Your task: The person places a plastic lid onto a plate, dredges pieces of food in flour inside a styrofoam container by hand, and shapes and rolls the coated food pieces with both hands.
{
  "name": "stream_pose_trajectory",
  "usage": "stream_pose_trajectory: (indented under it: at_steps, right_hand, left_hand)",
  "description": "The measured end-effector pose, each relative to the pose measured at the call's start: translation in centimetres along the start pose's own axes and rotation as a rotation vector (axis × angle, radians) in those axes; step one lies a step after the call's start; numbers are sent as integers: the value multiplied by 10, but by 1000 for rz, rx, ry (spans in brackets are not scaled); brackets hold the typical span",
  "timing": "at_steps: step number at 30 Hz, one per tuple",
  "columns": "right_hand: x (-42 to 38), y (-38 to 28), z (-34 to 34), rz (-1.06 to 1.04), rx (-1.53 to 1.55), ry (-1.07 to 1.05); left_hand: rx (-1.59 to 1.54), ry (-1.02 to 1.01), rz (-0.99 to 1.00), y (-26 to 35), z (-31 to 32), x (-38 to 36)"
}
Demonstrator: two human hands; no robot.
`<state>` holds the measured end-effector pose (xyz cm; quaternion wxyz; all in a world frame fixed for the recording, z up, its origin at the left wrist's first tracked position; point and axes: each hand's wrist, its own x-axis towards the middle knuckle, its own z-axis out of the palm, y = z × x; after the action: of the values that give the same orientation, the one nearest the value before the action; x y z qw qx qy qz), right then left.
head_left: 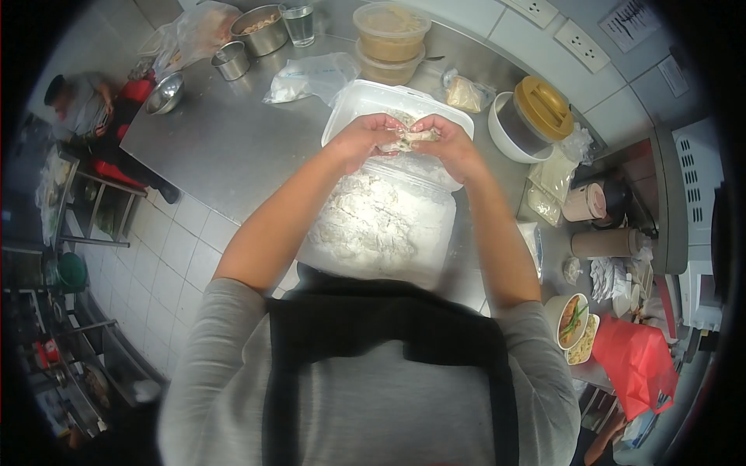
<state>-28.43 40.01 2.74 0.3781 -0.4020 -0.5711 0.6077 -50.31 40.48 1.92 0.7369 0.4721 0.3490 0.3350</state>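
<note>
My left hand (361,141) and my right hand (451,147) meet over the far half of an open white foam box (352,101). Pinched between the fingertips of both is a lumpy, flour-coated piece of food (413,141); its exact kind cannot be made out. White powder clings to my fingers. Loose, clumpy flour (365,221) fills the near half of the box, closest to my apron. Part of the far half is hidden behind my hands, where more pale, floury material shows just above the fingers.
On the steel table (225,144) stand stacked lidded tubs (392,35), a glass of water (299,25), metal bowls (260,33) and a plastic bag (311,78). A yellow-lidded container (544,109) sits right. Food bowls (571,320) stand lower right. Another person (81,109) sits far left.
</note>
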Motion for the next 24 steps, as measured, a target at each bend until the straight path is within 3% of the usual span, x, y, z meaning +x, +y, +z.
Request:
stream_pose_trajectory:
  at_steps: [12,15,18,21,24]
  right_hand:
    - [0,-1,-4,56,33,1]
    - [-2,-3,-4,80,93,23]
    - [-1,1,-8,81,42,-4]
    - [-1,-4,-6,159,61,5]
    - [-3,-3,-1,90,55,20]
  left_hand:
    - [-52,-20,-12,4,3,-2]
    - [143,37,188,4,11,-7]
    - [318,49,159,0,1,0]
    - [302,21,122,-2,-3,3]
    - [91,24,-14,1,-2,2]
